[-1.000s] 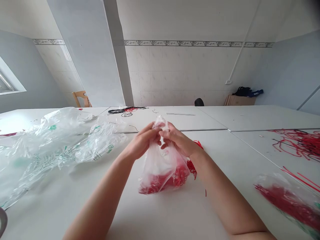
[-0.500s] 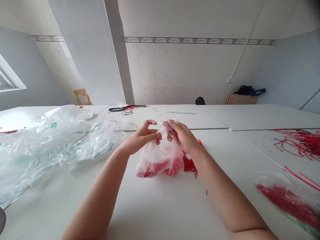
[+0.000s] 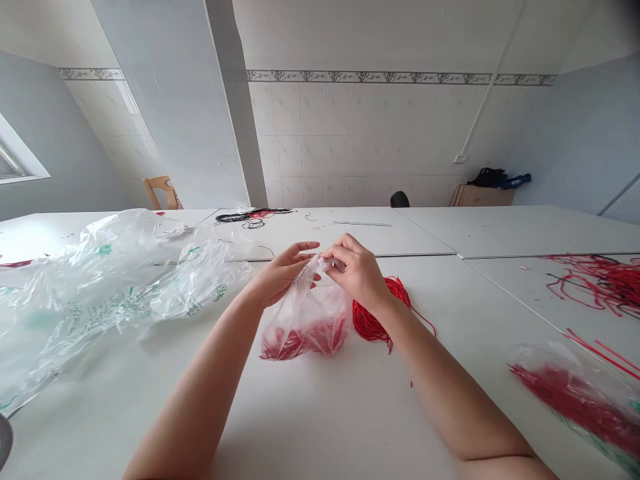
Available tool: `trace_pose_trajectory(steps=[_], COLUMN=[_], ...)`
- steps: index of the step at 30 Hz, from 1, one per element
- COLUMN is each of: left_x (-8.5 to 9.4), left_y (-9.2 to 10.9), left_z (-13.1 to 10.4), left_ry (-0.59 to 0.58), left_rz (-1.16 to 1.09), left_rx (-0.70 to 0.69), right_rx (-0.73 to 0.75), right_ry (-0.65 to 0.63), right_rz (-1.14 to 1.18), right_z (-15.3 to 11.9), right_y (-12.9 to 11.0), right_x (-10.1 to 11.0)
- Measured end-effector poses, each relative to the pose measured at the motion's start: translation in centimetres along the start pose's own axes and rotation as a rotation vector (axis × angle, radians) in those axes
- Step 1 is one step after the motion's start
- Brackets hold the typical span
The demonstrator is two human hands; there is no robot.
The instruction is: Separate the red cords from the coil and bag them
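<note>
A clear plastic bag (image 3: pixel 305 327) with red cord in its bottom stands on the white table, its gathered neck pulled upward. My right hand (image 3: pixel 353 267) pinches the twisted top of the bag between thumb and fingers. At the left side of the neck is my left hand (image 3: pixel 283 270), its fingers stretched out and apart, some of them passing behind the plastic. It seems to touch the bag without gripping it. Just right of the bag lies a coiled bundle of red cord (image 3: pixel 370 321), partly hidden by my right wrist.
Large crumpled plastic bags (image 3: pixel 115 280) with green print spread over the left side. On the right lie loose red and black cords (image 3: pixel 607 283) and another bag of red cord (image 3: pixel 575 393). Black cords (image 3: pixel 245 217) lie farther back.
My right hand has turned over and now holds the bag's top alone. The fingers of my left hand have straightened from the neck. The bag has shifted left, uncovering more of the red cord bundle.
</note>
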State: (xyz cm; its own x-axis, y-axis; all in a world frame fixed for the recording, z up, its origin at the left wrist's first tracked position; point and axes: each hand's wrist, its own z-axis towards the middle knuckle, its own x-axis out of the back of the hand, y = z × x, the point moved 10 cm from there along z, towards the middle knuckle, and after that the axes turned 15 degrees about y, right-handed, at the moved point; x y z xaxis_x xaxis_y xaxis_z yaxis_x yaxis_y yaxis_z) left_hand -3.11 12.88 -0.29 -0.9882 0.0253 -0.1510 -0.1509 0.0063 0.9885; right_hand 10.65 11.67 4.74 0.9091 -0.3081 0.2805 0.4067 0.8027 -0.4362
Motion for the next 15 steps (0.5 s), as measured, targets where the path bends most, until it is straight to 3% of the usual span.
trace_pose_trajectory(steps=[2,4,8,12,15], left_x=[-0.1,0.9,5.6,8.5,8.7], left_y=[-0.3,-0.4,-0.1,-2.0,-3.5], left_z=[0.3,1.1,3.1,4.5,4.9], left_ry=[-0.041,-0.028,0.151,0.154,0.099], left_rz=[0.062,0.17,0.487,0.615,0.64], left_rx=[-0.019,-0.081,-0.229,-0.158,-0.108], right_rx=[-0.046,-0.109,-0.235,-0.404,-0.436], right_ry=[-0.006,-0.081,-0.337,-0.594,-0.577], right_rz=[0.025,0.091,0.163,0.121,0.094], right_z=[0.2,0.3,0.0,-1.7,-1.8], right_y=[0.2,0.3,-0.3,-0.3,0.4], right_x=[0.1,0.5,3.1,4.9,4.0])
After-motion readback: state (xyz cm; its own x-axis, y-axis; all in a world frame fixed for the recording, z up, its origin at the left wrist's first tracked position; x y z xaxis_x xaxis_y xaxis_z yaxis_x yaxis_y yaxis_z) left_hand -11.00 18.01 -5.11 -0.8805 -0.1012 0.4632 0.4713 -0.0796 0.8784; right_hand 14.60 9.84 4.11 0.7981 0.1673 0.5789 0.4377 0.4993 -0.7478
